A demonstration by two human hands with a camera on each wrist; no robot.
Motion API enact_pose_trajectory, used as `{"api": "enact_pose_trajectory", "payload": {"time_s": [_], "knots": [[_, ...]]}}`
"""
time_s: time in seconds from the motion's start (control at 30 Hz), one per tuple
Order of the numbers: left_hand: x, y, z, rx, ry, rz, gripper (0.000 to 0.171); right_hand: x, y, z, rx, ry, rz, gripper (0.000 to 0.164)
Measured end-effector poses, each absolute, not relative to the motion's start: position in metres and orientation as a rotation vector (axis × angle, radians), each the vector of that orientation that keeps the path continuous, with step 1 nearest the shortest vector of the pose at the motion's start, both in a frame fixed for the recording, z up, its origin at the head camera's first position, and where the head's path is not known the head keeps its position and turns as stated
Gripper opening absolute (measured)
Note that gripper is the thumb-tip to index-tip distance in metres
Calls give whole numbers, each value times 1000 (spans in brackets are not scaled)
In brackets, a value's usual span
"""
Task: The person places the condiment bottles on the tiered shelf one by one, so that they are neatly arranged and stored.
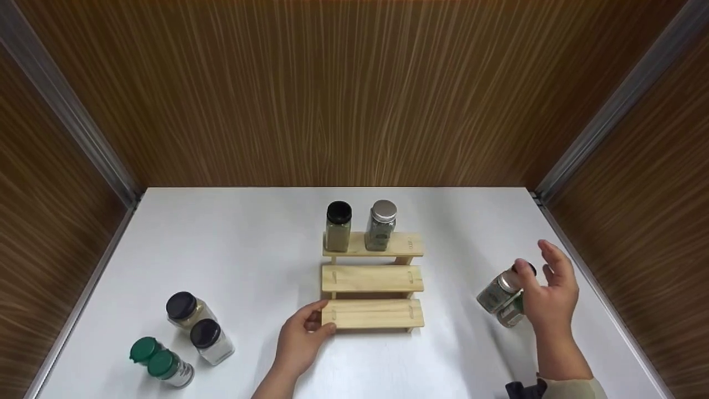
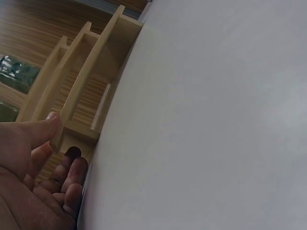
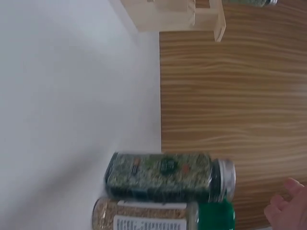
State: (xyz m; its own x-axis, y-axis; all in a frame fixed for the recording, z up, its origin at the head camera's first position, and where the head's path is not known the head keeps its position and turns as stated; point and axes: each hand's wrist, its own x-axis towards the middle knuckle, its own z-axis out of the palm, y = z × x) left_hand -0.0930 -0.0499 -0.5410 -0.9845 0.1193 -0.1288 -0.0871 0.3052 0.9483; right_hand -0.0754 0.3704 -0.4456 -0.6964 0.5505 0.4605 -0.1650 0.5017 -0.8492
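A three-tier wooden rack [image 1: 372, 314] stands mid-table. My left hand [image 1: 299, 338] grips the left end of its lowest step, thumb at the front edge and fingers at the side. On the top step stand a black-capped spice jar [image 1: 338, 235] and a silver-capped spice jar [image 1: 379, 233]. At the right, my right hand [image 1: 551, 302] is raised beside a cluster of jars, fingers spread and holding nothing. This cluster has a silver-capped jar of green herbs [image 3: 160, 175], a green-capped jar of brown seasoning [image 3: 144, 211] and a black cap [image 1: 526, 270] partly hidden by the hand.
On the left of the white table [image 1: 249, 233] stand two black-capped jars, one pale brown [image 1: 194, 316] and one white [image 1: 217, 349]. Close by are two green-capped jars [image 1: 180, 374]. Wood-grain panels [image 1: 332, 100] wall the back and both sides.
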Motion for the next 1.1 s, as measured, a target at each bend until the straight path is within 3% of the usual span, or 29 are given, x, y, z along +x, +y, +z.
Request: {"api": "enact_pose_trajectory", "payload": {"time_s": [0.27, 0.7, 1.1], "knots": [[-93, -50, -541, 42, 2361, 1785, 55, -78, 397, -458, -505, -2164, 1260, 43], [-93, -51, -541, 54, 2361, 1786, 56, -81, 415, -468, -645, -2239, 1375, 50], [-94, -51, -543, 63, 2362, 1799, 55, -81, 436, -478, -487, -2245, 1735, 60]]}}
